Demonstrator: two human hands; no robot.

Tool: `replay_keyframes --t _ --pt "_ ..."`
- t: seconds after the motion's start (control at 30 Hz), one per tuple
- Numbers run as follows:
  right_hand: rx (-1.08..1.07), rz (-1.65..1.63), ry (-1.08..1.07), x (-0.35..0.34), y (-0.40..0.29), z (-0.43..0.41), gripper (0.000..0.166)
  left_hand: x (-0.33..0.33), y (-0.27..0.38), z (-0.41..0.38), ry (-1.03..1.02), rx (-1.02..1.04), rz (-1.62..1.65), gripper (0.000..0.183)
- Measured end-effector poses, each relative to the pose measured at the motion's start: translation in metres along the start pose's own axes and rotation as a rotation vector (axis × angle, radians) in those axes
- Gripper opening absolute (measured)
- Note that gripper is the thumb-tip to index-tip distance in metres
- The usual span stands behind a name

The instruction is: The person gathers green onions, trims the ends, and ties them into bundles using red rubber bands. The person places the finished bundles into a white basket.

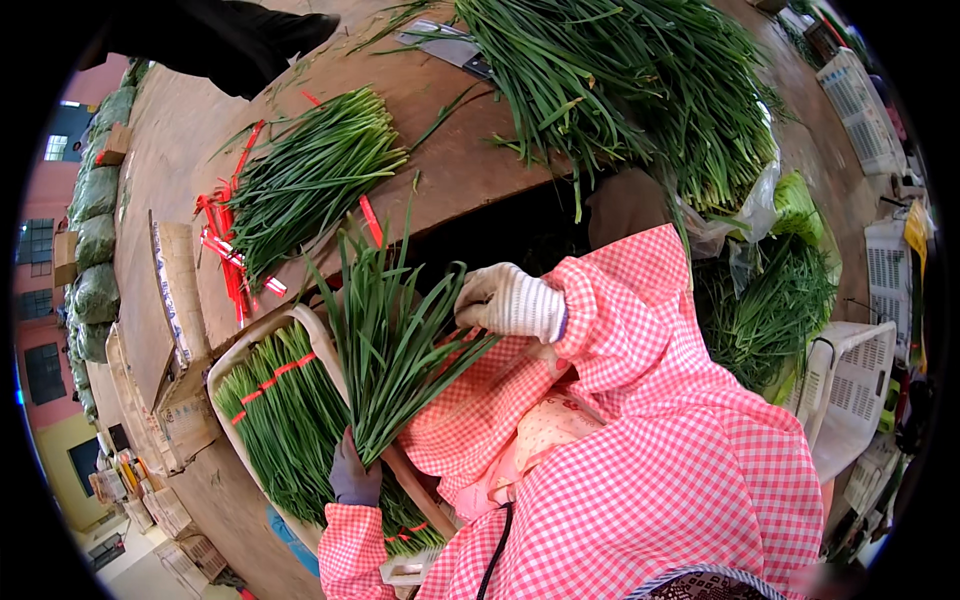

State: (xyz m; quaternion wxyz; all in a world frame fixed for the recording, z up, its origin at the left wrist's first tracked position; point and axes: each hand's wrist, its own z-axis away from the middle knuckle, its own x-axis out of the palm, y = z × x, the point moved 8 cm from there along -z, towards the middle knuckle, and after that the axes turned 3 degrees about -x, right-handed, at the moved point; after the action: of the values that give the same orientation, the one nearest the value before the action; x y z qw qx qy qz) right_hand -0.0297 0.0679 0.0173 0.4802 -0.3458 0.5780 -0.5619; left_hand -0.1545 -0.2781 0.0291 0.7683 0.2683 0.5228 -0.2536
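Note:
My left hand (355, 471), in a grey glove, grips the lower end of a loose bunch of flat green leaves (390, 322), which look like garlic chives. The leaves fan out upward over the rim of a plastic crate (325, 343). My right hand (510, 300), in a white striped glove, is beside the leaf tips with its fingers curled; whether it pinches any leaf cannot be told. Inside the crate lie bunches of chives (285, 420) bound with red bands. A pile of chives (322, 169) rests on the brown board beyond, beside red strips (225, 225).
A large heap of chives (630, 82) covers the far right of the board (457, 172), near a metal blade (442, 45). More greens (772, 307) lie in a bag at right by a white crate (855, 397). Cardboard (176, 292) stands left. A person's dark-clothed leg (232, 45) is upper left.

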Motion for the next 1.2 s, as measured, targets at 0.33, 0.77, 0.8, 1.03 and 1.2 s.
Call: replay_keyframes --t 0.33,0.77,0.8,1.03,1.2 --pt "0.043 0.028 0.354 -0.093 -0.014 0.007 0.017 -0.006 0.001 -0.006 -0.037 -0.051 -0.045 0.077" --pt "-0.314 1.149 -0.142 -0.027 -0.103 -0.104 0.016 -0.007 -0.014 -0.005 -0.070 -0.019 -0.056 0.084" --pt "-0.360 1.002 -0.020 -0.040 -0.106 -0.097 0.016 -0.006 -0.014 -0.006 -0.071 -0.022 -0.052 0.083" --pt "-0.111 0.331 0.339 -0.123 -0.078 -0.053 0.017 -0.008 -0.010 -0.008 -0.023 -0.016 -0.019 0.076" --pt "-0.119 0.540 0.428 -0.152 -0.052 -0.016 0.016 -0.043 0.013 0.004 0.230 0.089 0.219 0.048"
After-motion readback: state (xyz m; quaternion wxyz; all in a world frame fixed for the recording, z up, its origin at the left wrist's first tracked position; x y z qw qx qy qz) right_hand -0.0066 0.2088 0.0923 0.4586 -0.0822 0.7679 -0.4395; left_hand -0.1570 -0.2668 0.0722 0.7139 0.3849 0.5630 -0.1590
